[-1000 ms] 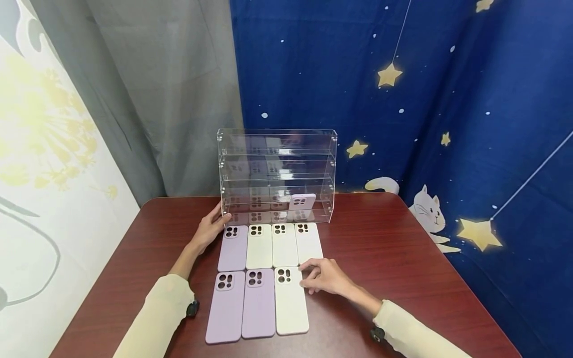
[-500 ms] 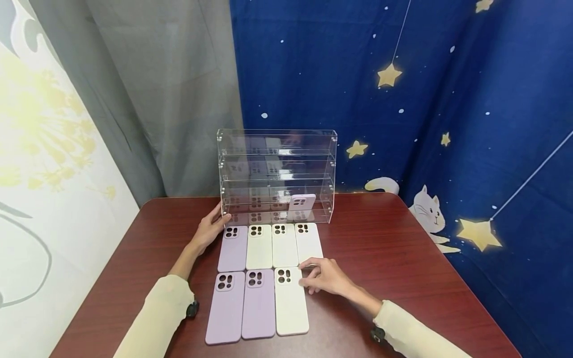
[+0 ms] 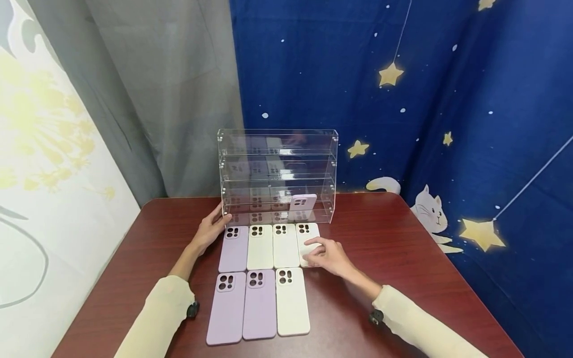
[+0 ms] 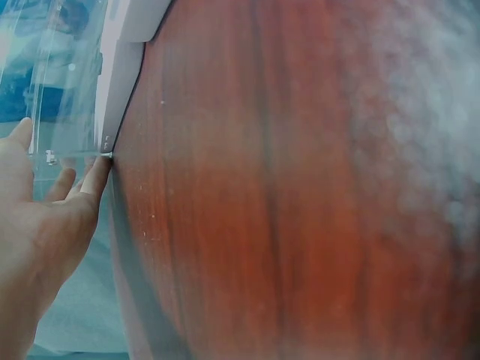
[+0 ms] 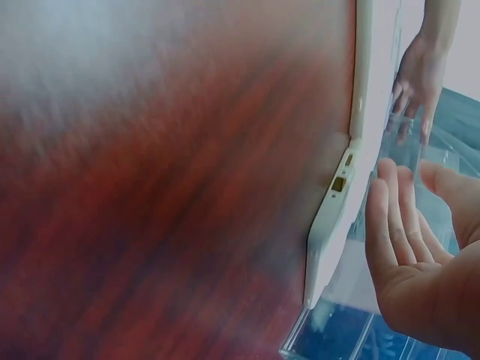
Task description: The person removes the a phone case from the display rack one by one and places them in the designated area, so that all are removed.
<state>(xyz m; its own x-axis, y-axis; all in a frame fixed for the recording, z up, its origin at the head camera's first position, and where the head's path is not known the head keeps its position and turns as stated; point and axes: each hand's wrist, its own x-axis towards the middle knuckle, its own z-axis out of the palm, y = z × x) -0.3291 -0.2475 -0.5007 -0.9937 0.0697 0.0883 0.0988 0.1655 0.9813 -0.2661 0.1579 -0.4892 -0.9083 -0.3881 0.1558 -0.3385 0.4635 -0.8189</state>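
In the head view my left hand (image 3: 209, 232) rests at the lower left corner of a clear acrylic display rack (image 3: 277, 164), fingers against its side. The left wrist view shows this hand (image 4: 56, 217) touching the rack's edge with fairly straight fingers. My right hand (image 3: 329, 256) is over the white phone case (image 3: 309, 238) at the right end of the back row, thumb and fingers apart. In the right wrist view nothing sits between those fingers (image 5: 394, 217). A lilac phone case (image 3: 302, 206) leans upright in the rack's lowest tier, at its right.
Beside the white case in the back row lie a lilac case (image 3: 234, 248) and two cream ones (image 3: 260, 246). The front row has two lilac cases (image 3: 226, 308) and a cream one (image 3: 293, 303). All lie on a reddish-brown table (image 3: 380, 238), curtains behind.
My right hand has moved away from the corner of the front-row cream case, up and slightly right to the back-row white case. The left hand and the cases stay in place.
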